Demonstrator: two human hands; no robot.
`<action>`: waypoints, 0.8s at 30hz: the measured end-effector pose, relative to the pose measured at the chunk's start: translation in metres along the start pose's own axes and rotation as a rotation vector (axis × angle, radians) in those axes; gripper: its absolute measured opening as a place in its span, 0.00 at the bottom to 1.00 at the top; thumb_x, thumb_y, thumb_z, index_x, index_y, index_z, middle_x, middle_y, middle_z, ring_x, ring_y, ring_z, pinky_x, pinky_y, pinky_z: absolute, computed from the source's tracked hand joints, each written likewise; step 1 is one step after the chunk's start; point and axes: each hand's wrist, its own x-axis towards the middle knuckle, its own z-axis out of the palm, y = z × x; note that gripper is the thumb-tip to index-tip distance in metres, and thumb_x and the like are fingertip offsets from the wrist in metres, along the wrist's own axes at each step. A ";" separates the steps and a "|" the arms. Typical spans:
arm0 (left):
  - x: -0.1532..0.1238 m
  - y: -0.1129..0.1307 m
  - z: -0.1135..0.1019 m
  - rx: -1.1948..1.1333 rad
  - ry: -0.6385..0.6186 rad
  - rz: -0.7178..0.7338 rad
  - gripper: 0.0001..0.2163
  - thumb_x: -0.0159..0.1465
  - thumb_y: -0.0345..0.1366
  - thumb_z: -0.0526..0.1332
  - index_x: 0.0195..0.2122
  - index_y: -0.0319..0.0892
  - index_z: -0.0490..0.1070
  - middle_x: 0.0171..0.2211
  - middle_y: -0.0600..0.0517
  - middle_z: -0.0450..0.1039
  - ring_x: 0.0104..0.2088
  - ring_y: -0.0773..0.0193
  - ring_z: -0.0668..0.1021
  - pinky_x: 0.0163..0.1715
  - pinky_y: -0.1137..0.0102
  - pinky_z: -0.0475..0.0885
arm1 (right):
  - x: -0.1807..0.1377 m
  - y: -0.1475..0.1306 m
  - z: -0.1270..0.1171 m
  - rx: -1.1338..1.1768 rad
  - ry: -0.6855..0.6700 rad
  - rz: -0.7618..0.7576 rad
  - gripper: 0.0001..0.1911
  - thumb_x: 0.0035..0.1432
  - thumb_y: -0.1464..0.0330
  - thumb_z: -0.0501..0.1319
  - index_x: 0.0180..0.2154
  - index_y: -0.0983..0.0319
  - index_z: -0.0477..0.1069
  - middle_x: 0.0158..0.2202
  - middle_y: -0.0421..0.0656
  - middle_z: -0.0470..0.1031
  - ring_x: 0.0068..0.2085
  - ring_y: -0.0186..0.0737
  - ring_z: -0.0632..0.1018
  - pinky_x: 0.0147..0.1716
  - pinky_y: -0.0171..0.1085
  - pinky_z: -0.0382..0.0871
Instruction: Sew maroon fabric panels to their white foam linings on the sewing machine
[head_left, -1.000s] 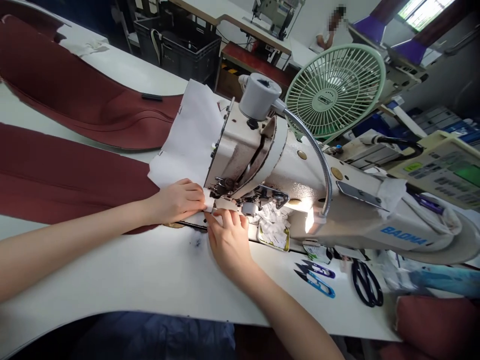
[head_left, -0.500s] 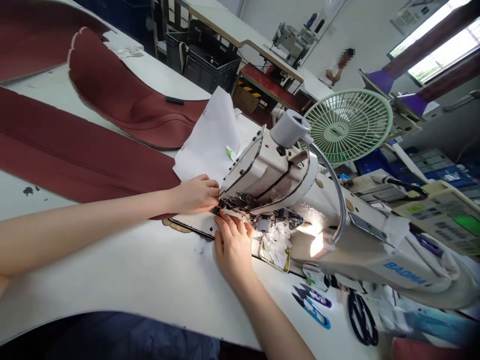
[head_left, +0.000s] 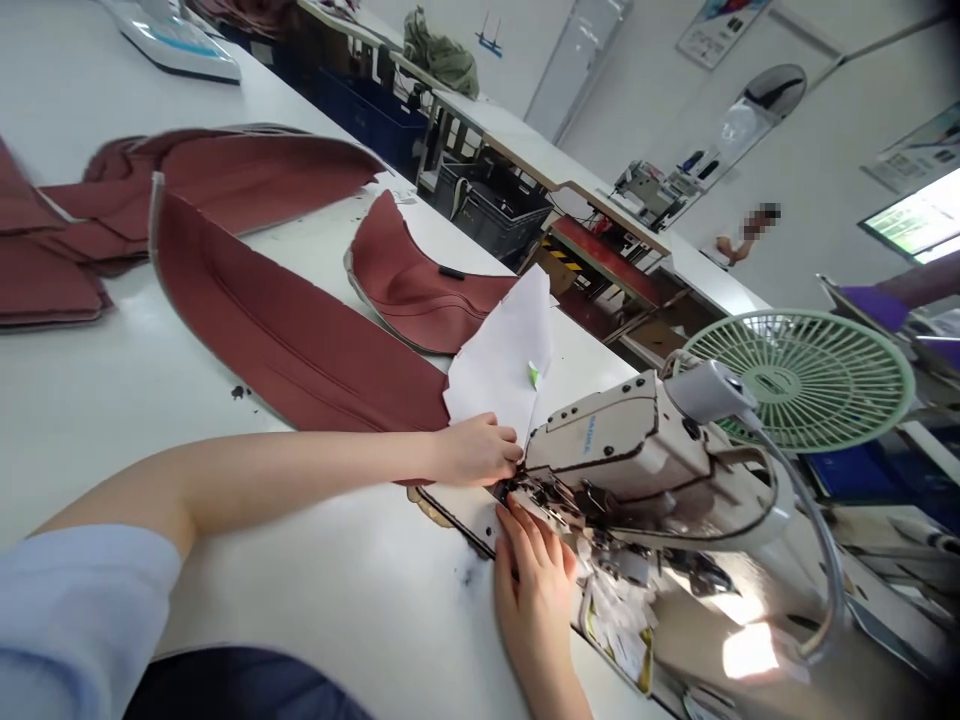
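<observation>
Red cloth [head_left: 300,345]: a long strip on the white table [head_left: 337,580], left of the sewing machine [head_left: 630,455]. Its near end goes behind the left arm [head_left: 300,472], so I can't see all of it.
Way the strip points: its long side runs slantwise, from far left on the table down to the right, toward the machine. The far end has a pale edge.
Line on the strip: thin, running nearly the same way as the long side.
White sheet [head_left: 495,350]: up against the strip's right end and close to the left hand [head_left: 480,450]. It seems to sit on top of the cloth there.
Left fingers: curled down beside the machine. What the tips pinch, if anything, is hidden.
Right hand [head_left: 536,570]: fingers stretched forward, a bit bent, tips down by the machine. I can't tell if they grip something or only press.
Done part: the work looks set in place, with both hands close in. I can't see any fresh stitches.
Left to do: most of the strip lies out on the table, so I'd guess it isn't finished. A curved red piece [head_left: 424,300] lies just beyond it, and a red pile [head_left: 247,175] sits farther back; whether those are done, I can't tell.
</observation>
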 end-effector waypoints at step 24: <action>-0.184 -0.017 -0.136 0.316 -0.593 -0.859 0.35 0.65 0.63 0.46 0.38 0.32 0.78 0.24 0.38 0.76 0.21 0.47 0.77 0.31 0.53 0.71 | 0.006 -0.054 -0.016 0.146 -0.058 -0.253 0.30 0.62 0.77 0.54 0.66 0.61 0.60 0.66 0.48 0.63 0.65 0.42 0.63 0.57 0.41 0.66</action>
